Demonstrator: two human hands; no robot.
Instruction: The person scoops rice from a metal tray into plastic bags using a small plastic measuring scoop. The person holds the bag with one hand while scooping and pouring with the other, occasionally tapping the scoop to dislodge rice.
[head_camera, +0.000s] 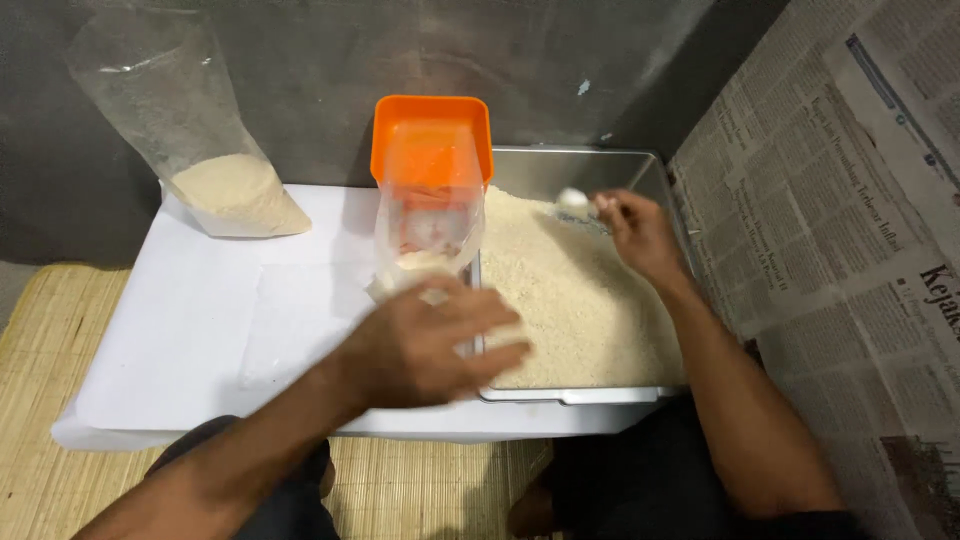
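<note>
My left hand (435, 345) grips the lower part of a clear plastic bag (428, 232) standing upright against the left rim of a metal tray (570, 396). A little pale crumb-like powder lies in the bag's bottom. The tray holds a heap of the same pale crumbs (565, 300). My right hand (640, 235) holds a small spoon (574, 200) over the crumbs at the tray's far side, the bowl loaded with crumbs.
An orange plastic container (432, 135) stands behind the bag. A second clear bag partly filled with crumbs (215, 185) leans at the far left on white paper (200, 320). Newspaper (830, 230) covers the right side. A woven mat (40, 400) lies underneath.
</note>
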